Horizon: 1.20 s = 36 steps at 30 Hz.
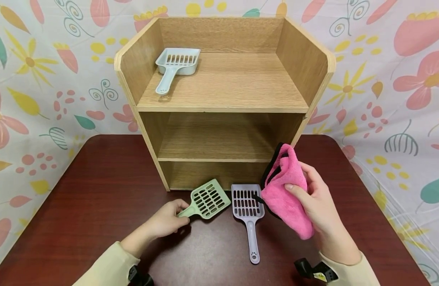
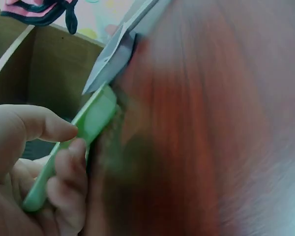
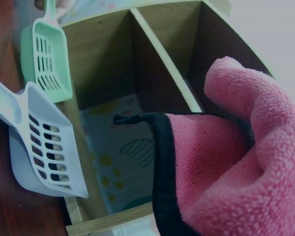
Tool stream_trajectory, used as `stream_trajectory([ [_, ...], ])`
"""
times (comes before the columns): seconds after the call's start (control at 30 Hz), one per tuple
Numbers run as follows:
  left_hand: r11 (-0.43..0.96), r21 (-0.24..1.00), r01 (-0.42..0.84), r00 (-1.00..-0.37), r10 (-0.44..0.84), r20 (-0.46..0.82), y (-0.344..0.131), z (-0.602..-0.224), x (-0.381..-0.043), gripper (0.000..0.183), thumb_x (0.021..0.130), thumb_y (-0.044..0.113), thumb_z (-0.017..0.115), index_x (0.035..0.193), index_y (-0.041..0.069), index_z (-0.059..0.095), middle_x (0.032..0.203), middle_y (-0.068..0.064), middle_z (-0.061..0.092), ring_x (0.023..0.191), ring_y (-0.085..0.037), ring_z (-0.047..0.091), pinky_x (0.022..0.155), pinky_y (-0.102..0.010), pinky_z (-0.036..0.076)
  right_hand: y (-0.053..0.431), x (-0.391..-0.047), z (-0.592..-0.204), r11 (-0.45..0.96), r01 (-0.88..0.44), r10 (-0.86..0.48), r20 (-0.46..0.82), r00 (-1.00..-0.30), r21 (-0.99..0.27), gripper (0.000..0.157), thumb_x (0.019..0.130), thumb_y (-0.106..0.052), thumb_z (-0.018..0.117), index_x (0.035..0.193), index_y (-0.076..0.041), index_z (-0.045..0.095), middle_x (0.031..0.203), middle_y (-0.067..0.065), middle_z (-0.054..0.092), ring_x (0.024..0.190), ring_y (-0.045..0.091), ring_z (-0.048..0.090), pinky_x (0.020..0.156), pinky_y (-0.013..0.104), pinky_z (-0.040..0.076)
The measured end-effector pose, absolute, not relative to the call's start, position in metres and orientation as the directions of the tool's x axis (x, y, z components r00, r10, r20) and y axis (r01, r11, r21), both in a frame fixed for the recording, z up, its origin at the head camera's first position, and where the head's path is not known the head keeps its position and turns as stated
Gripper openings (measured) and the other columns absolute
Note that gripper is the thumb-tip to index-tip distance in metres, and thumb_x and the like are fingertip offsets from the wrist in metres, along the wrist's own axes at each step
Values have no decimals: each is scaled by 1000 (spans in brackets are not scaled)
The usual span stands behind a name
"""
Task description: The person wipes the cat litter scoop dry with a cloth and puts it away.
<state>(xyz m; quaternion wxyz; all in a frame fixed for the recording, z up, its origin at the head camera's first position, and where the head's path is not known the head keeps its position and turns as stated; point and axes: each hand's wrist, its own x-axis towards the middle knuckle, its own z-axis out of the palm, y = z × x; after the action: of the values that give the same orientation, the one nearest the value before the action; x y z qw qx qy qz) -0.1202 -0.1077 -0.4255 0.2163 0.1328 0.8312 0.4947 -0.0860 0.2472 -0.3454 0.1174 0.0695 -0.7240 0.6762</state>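
Note:
My left hand (image 1: 169, 217) grips the handle of a green slotted litter scoop (image 1: 209, 199) low over the table, in front of the shelf. In the left wrist view, thumb and fingers close round the green handle (image 2: 44, 182). A bunched pink cloth (image 1: 287, 194) with black edging hangs from my right hand (image 1: 321, 202), pinched between thumb and fingers. Between the hands a lavender-grey litter scoop (image 1: 248, 214) lies on the table, its handle toward me. One black corner of the cloth overlaps its slotted head in the head view.
A wooden shelf unit (image 1: 219, 110) stands at the back of the dark red table (image 1: 108, 190). On its top shelf, at the left, sits a pale blue-grey scoop (image 1: 178, 63). A patterned curtain (image 1: 58, 79) hangs behind.

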Motion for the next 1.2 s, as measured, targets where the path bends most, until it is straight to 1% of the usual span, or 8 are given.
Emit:
stream_trajectory([
  [0.13, 581, 798, 159, -906, 407, -115, -110, -411, -125, 15, 78, 5, 62, 92, 1, 60, 68, 0, 60, 48, -7, 51, 43, -21, 41, 245, -87, -347, 87, -251, 60, 257, -965, -964, 47, 87, 5, 60, 129, -12, 50, 105, -4, 62, 80, 6, 63, 66, 18, 52],
  [0.27, 609, 766, 205, -913, 401, -74, -116, -396, -129, 13, 79, 7, 61, 91, 4, 62, 62, 3, 55, 43, -5, 39, 38, -20, 32, 241, -89, -349, 137, -250, 49, 259, -965, -958, 48, 86, 4, 61, 130, -12, 50, 103, -5, 62, 81, 5, 62, 67, 17, 52],
  [0.47, 539, 797, 272, -871, 490, -34, -122, -393, -132, 13, 82, 8, 60, 94, 7, 63, 64, 5, 56, 43, -2, 35, 41, -19, 30, 235, -95, -357, 428, -290, -15, 314, -949, -856, 47, 84, -4, 69, 129, -11, 56, 102, -18, 64, 84, 2, 58, 70, 15, 48],
  [0.6, 486, 798, 356, -813, 582, 8, -117, -396, -136, 12, 82, 12, 64, 94, 9, 63, 68, 5, 64, 47, 0, 40, 45, -18, 35, 234, -97, -361, 566, -293, -49, 323, -945, -771, 50, 82, -10, 73, 129, -17, 58, 108, -12, 64, 87, 0, 56, 73, 12, 46],
  [0.73, 494, 769, 406, -793, 609, 27, -109, -394, -140, 18, 79, 17, 71, 93, 13, 61, 64, 9, 61, 48, 0, 42, 49, -18, 37, 227, -100, -357, 684, -341, -121, 360, -925, -645, 55, 80, -13, 75, 131, -19, 54, 110, 1, 65, 86, 3, 54, 74, 13, 41],
  [0.93, 494, 737, 461, -775, 629, 63, -94, -388, -141, 19, 77, 15, 71, 90, 14, 57, 61, 12, 62, 45, 1, 39, 45, -17, 34, 209, -105, -346, 815, -483, -320, 447, -836, -320, 52, 75, -13, 76, 122, -13, 54, 105, 4, 65, 83, 16, 59, 70, 34, 48],
  [1.07, 483, 712, 510, -772, 621, 132, -86, -389, -142, 15, 77, 15, 71, 85, 15, 59, 62, 12, 61, 48, 2, 40, 47, -16, 35, 198, -107, -344, 823, -559, -459, 464, -757, -97, 50, 72, -21, 80, 117, -13, 59, 111, 4, 65, 93, 23, 64, 72, 42, 52],
  [1.2, 467, 716, 519, -782, 597, 178, -80, -390, -142, 11, 77, 14, 72, 82, 16, 62, 66, 10, 62, 51, 2, 41, 49, -17, 37, 191, -106, -347, 804, -595, -526, 457, -717, -9, 49, 70, -21, 80, 115, -14, 63, 114, 4, 65, 97, 25, 65, 74, 42, 53],
])
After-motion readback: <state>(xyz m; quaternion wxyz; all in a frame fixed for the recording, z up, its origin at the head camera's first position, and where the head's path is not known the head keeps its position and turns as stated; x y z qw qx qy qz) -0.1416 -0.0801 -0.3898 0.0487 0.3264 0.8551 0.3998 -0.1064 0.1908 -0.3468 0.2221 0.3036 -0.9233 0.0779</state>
